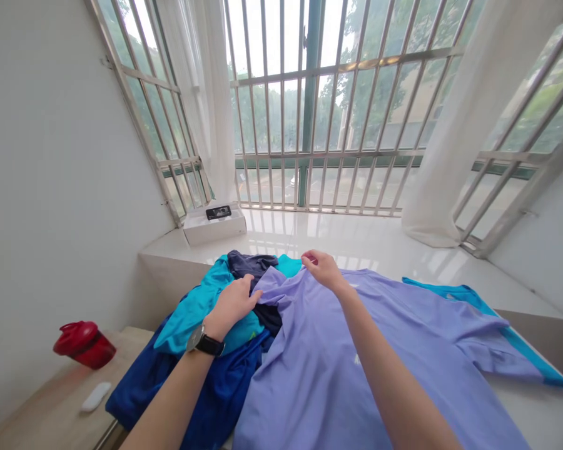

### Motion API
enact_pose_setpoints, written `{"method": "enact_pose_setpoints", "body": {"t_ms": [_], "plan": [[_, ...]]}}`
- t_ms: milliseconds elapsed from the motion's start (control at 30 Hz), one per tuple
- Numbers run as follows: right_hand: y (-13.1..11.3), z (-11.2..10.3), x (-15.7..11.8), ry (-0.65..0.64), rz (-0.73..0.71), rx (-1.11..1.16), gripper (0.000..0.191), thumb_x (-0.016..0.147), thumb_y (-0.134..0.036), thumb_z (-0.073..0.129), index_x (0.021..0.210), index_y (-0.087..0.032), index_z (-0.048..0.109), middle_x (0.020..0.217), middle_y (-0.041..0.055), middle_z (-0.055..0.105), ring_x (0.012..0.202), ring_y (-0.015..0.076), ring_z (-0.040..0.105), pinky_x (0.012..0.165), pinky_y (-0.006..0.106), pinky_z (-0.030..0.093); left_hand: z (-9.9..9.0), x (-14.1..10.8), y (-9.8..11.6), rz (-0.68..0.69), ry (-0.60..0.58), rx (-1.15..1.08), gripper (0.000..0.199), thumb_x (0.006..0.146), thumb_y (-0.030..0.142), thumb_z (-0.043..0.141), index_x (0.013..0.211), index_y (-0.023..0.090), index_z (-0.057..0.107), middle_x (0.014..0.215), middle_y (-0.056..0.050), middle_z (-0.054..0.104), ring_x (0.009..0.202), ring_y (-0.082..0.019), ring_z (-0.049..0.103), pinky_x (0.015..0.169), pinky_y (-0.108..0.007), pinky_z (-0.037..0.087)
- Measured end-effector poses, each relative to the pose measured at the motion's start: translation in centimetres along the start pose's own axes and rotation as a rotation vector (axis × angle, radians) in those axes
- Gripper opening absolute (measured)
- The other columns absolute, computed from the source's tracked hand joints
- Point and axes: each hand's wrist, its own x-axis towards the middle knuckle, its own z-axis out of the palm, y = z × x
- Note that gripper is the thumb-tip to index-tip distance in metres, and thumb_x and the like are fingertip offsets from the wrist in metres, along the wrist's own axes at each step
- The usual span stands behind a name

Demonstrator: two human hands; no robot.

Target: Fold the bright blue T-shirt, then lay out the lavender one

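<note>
A lavender short-sleeved T-shirt (319,350) lies spread out before me, with its left-hand sleeve bunched. My right hand (323,269) pinches the shirt's upper edge near the shoulder. At the bunched sleeve is my left hand (234,303), thumb and forefinger apart, the thumb tip touching the lavender cloth; its other fingers are partly hidden. A black-strapped watch (205,340) is on my left wrist. Beneath and beside that hand lie a turquoise garment (197,312), a dark grey garment (248,264) and a dark blue garment (145,375), heaped together.
Under the shirt's right sleeve, a bright blue garment (469,294) shows. A white box (214,226) with a black phone-like device (218,212) stands on the glossy white sill (356,234). At left are a red lidded container (85,344) and a small white object (96,397). Barred windows and white curtains surround the sill.
</note>
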Motion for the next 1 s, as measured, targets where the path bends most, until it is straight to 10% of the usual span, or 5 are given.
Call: {"method": "enact_pose_setpoints", "body": {"t_ms": [467, 667, 1000], "plan": [[4.1, -1.0, 1.8, 0.061, 0.119, 0.08, 0.018, 0.085, -0.033, 0.054, 0.085, -0.021, 0.069, 0.086, 0.0043, 0.076, 0.077, 0.0166, 0.07, 0.074, 0.028, 0.053, 2.8, 8.5, 2.0, -0.074, -0.041, 0.065, 0.038, 0.088, 0.055, 0.05, 0.089, 0.021, 0.067, 0.096, -0.011, 0.073, 0.091, -0.031, 0.068, 0.075, -0.035, 0.049], [5.5, -1.4, 2.0, 0.054, 0.151, 0.055, 0.019, 0.086, -0.034, 0.054, 0.088, -0.021, 0.068, 0.087, 0.0046, 0.075, 0.079, 0.0172, 0.07, 0.076, 0.028, 0.053, 2.7, 11.5, 0.6, -0.161, 0.23, -0.211, 0.031, 0.1, 0.039, 0.034, 0.104, 0.02, 0.058, 0.1, -0.011, 0.072, 0.099, -0.026, 0.067, 0.084, -0.032, 0.048], [11.1, 1.3, 0.7, -0.067, 0.223, -0.13, 0.015, 0.083, -0.024, 0.058, 0.086, -0.022, 0.072, 0.09, 0.0029, 0.074, 0.085, 0.0178, 0.068, 0.08, 0.028, 0.05, 4.0, 10.6, -2.6, -0.232, 0.163, -0.365, 0.018, 0.092, 0.025, 0.049, 0.108, 0.019, 0.055, 0.095, -0.006, 0.07, 0.091, -0.02, 0.068, 0.083, -0.028, 0.05]]}}
